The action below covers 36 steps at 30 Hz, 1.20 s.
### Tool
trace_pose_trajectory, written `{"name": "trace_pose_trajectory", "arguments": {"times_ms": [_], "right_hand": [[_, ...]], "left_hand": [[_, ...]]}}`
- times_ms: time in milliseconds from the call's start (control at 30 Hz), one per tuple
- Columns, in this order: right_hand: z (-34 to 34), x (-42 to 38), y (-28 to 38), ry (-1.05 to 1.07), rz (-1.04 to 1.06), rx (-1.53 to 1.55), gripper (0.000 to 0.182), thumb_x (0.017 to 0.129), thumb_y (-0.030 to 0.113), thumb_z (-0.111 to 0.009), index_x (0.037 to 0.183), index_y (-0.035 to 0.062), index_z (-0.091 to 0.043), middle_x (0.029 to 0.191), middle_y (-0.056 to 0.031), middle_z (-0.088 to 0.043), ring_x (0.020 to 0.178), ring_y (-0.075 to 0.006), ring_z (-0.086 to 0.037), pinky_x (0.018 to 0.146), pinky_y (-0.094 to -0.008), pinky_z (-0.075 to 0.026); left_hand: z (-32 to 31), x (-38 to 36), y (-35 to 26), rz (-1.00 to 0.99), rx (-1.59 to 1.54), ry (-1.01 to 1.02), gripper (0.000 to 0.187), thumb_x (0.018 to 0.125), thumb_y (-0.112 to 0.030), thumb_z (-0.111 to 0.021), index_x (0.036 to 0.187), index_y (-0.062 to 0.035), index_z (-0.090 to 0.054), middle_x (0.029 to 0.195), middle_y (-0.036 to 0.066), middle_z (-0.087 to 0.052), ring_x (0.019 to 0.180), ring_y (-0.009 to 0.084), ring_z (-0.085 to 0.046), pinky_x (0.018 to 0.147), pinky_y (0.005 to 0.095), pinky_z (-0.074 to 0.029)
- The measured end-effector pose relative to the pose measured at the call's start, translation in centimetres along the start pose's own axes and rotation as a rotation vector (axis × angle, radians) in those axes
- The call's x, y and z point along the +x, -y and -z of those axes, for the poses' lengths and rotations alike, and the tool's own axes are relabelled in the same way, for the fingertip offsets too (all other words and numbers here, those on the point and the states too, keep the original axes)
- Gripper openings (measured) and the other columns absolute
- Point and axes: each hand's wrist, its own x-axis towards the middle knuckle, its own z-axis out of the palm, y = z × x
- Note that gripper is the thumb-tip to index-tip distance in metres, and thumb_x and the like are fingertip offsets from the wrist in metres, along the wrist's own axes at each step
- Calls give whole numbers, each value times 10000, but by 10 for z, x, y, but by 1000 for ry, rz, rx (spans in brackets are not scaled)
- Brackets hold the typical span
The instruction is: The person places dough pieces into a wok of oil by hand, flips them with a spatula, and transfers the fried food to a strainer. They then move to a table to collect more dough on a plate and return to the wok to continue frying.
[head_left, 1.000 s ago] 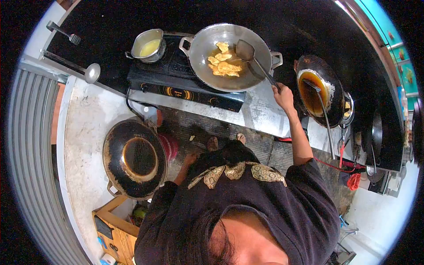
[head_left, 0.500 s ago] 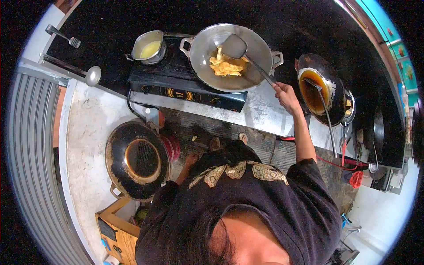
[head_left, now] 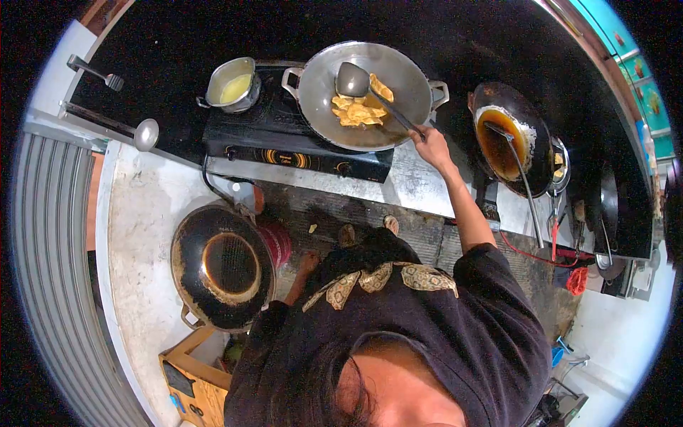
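Observation:
My right hand [head_left: 432, 148] is closed round the handle of a wok spatula [head_left: 393, 111]. The spatula's broad dark blade is inside a grey metal wok [head_left: 324, 121], over golden-yellow fried pieces [head_left: 361, 113]. One piece lies apart, to the right of the blade. The wok stands on the right side of a black gas stove [head_left: 242, 135], its two loop handles free. My left hand [head_left: 309, 262] hangs low beside my body, near the dark shirt; its fingers are too small and shadowed to make out.
A small pot [head_left: 235, 89] of yellowish liquid stands on the stove's left. Right of it all, a blackened wok [head_left: 491, 107] holds brown oil and a long-handled utensil [head_left: 523, 174]. Another dark wok [head_left: 188, 274] sits at lower left. A ladle [head_left: 146, 134] and slotted turner [head_left: 112, 82] lie far left.
My right hand and the spatula have moved left. The blade has shifted left within the wok, and one fried piece now shows separately on its right. The whole view has shifted slightly.

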Motion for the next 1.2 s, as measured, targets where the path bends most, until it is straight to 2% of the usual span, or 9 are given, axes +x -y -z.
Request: {"name": "trace_pose_trajectory", "arguments": {"times_ms": [167, 533, 567, 667, 767, 1000, 1033, 1067, 1200], "right_hand": [[32, -5, -7, -104, 27, -91, 290, 836, 273, -557, 985, 35, -627, 682, -187, -602, 663, -350, -599, 607, -402, -455], [12, 17, -43, -151, -62, -51, 348, 834, 301, -554, 1022, 13, -609, 797, -231, -617, 782, -358, -621, 660, -406, -469], [-3, 21, -61, -204, 64, 13, 358, 850, 305, -549, 1033, 4, -607, 678, -180, -608, 591, -277, -611, 532, -358, -453], [24, 5, -28, 187, -342, 485, 358, 868, 298, -541, 1062, 3, -600, 569, -47, -507, 453, -120, -461, 412, -275, -363], [44, -9, -5, 248, -318, 547, 352, 881, 286, -528, 1092, 11, -591, 573, 32, -402, 457, -42, -325, 376, -222, -274], [9, -3, 1, 111, -36, 154, 403, 848, 288, -560, 1099, -27, -583, 632, -62, -554, 522, -134, -509, 514, -304, -423], [10, -6, 6, 115, 9, 111, 408, 838, 298, -566, 1074, -33, -590, 733, -148, -622, 646, -224, -605, 648, -350, -457], [10, -9, 6, 100, -3, 97, 408, 836, 301, -567, 1074, -30, -590, 752, -167, -625, 686, -250, -613, 665, -356, -459], [21, -13, -2, 62, -29, 12, 405, 830, 303, -567, 1073, -20, -592, 823, -223, -628, 796, -320, -629, 720, -368, -469]], "left_hand": [[4, -11, -11, -173, 208, -85, 290, 814, -277, -541, 864, 6, -583, 788, 120, -610, 750, 245, -582, 663, 385, -442], [5, -12, -13, 6, 98, -62, 331, 816, -331, -519, 896, -19, -596, 805, 131, -618, 760, 272, -590, 680, 396, -452], [4, -12, -13, 9, 101, -59, 335, 817, -337, -518, 898, -21, -598, 806, 130, -619, 760, 272, -591, 680, 396, -452], [5, -15, -12, 20, 114, -59, 348, 819, -354, -513, 904, -28, -603, 810, 130, -622, 761, 272, -594, 680, 396, -454], [5, -18, -11, 31, 127, -62, 361, 821, -371, -509, 909, -35, -607, 814, 129, -624, 761, 273, -596, 680, 396, -456], [6, -12, -15, 57, 169, -87, 392, 826, -411, -498, 922, -50, -618, 823, 127, -630, 763, 274, -602, 680, 396, -460], [5, -11, -13, 31, 171, -109, 396, 827, -416, -497, 924, -52, -620, 824, 127, -631, 763, 274, -603, 680, 397, -461], [6, -13, -9, -145, 123, -183, 388, 827, -409, -497, 916, -51, -620, 801, 124, -631, 748, 275, -605, 670, 396, -465], [5, -19, -11, -13, 143, -80, 364, 852, -364, -483, 970, -38, -592, 879, 142, -618, 765, 287, -605, 687, 404, -470]]}}
